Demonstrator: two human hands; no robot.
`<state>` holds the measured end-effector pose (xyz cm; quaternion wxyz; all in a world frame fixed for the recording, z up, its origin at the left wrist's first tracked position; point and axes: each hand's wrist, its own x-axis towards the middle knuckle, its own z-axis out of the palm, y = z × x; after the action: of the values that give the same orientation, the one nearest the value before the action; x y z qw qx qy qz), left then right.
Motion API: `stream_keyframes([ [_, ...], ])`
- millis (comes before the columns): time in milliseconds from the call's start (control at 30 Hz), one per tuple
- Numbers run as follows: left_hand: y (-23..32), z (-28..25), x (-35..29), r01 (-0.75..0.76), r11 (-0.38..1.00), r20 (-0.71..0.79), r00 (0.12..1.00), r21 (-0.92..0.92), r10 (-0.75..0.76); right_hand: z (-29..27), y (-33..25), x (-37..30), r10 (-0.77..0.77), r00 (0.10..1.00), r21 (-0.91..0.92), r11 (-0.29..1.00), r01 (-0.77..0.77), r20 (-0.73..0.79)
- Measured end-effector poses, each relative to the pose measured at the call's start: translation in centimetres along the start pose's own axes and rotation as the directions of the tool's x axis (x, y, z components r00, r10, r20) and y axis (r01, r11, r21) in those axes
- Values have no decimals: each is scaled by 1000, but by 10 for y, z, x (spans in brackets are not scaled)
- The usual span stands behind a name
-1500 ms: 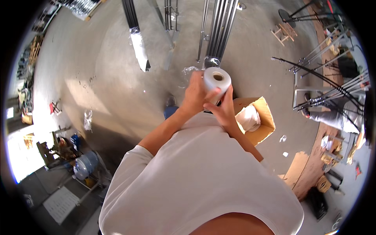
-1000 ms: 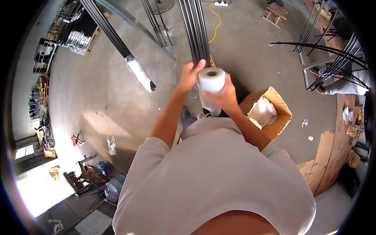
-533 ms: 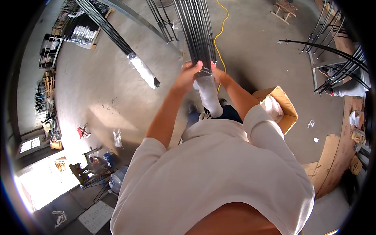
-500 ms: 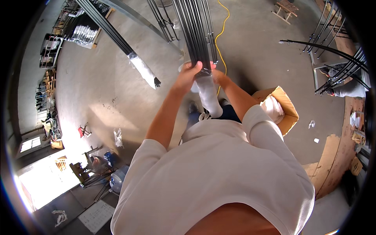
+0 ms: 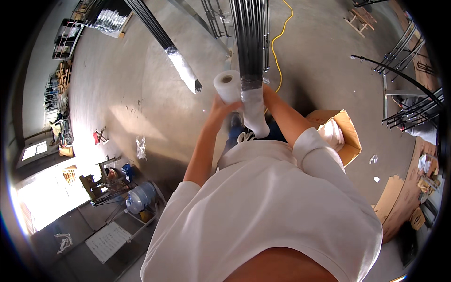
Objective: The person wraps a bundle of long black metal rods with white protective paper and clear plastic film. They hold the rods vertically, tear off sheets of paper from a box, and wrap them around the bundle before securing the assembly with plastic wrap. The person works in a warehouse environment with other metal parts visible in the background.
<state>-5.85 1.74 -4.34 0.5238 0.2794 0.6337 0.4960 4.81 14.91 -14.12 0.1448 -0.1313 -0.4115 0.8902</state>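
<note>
The white film roll (image 5: 227, 86) is grasped by the left hand (image 5: 221, 107) at the far bundle of dark rods (image 5: 249, 42), apparently mid-wrapping; the right hand's grip cannot be told.

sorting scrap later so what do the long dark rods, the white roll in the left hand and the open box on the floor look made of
Long dark rods: likely metal, dark with thin bright glints along their length. Their end is wrapped in whitish film.
White roll in the left hand: looks like plastic stretch film, slightly glossy and milky.
Open box: brown corrugated cardboard, matte, with bent flaps.
</note>
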Motion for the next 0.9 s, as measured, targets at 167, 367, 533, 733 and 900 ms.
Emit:
stream_keyframes([
  [167,7,0,1,-105,994,-24,994,0,105,14,-8,-29,60,990,406,914,-4,-126],
  [367,4,-2,0,-141,990,-46,989,32,142,62,-47,-54,-14,953,-299,951,-80,-301],
  [533,3,-34,8,-104,994,89,991,43,100,64,-39,-46,-108,945,-23,994,106,-310],
  [733,16,-66,-22,-33,997,261,964,-66,49,62,-38,-42,-116,971,8,993,120,-208],
  [900,25,-34,-39,-72,994,337,936,-85,97,72,-49,-44,-117,969,-10,993,118,-217],
])
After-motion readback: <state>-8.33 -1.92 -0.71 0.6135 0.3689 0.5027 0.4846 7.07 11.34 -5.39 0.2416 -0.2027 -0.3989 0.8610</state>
